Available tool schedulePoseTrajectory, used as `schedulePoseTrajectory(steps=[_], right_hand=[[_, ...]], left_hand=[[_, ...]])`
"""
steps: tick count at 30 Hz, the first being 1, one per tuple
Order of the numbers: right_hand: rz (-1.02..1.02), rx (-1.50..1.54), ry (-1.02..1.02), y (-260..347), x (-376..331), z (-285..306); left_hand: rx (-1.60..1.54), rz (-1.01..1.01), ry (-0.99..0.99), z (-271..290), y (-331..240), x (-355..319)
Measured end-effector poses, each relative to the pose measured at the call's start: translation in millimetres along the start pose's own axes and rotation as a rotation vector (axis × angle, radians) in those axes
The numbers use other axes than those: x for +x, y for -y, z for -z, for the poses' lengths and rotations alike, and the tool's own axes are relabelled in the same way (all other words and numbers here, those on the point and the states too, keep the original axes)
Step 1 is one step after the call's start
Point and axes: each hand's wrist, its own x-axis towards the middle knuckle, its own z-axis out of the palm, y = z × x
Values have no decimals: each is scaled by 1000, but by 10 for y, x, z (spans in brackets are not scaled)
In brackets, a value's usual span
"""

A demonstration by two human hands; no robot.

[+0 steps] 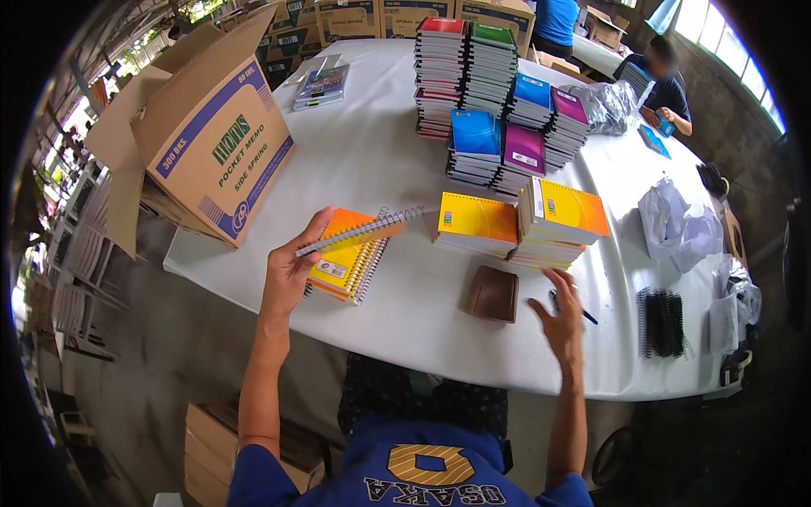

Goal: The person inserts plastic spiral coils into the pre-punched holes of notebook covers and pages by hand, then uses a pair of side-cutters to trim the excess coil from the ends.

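Observation:
My left hand (291, 264) pinches a thin spiral notebook (361, 232) by one end, its metal coil pointing up and to the right. Below it on the table sits a small pile of yellow-orange spiral notebooks (340, 269), coils along the right side. My right hand (561, 319) has its fingers spread and holds nothing. A dark pen (590, 318) shows partly behind that hand. To its left stands a small brown open box (492, 296). Just beyond are stacks of yellow-orange notebooks, a left one (477, 221) and a taller right one (564, 209).
Tall stacks of red, green, blue and purple notebooks (498, 127) stand farther back. An open cardboard carton (220, 152) is at left. Black wire coils (663, 323) and crumpled plastic bags (676, 215) lie at right. Another person (667, 89) handles blue notebooks at the far right.

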Motion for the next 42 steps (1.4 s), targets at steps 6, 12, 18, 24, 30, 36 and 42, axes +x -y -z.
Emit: schedulePoseTrajectory(steps=[6,12,18,24,30,36,42], right_hand=[[207,1112,410,1094,489,-1190],[708,281,31,1548,730,-1869],[658,-35,43,830,714,-1654],[446,-526,-46,67,734,-1109],[489,-448,-30,411,467,-1041],[637,-253,69,810,-131,-804],[-311,790,288,408,-437,-603]], left_hand=[[-542,-46,268,-59,286,223],[-424,370,-134,375,309,413],[-8,611,197,421,667,242],[176,440,141,74,499,380],[-468,510,-79,-932,154,208],[-1043,872,302,-1104,160,-28],[-543,190,597,-1278,243,-292]])
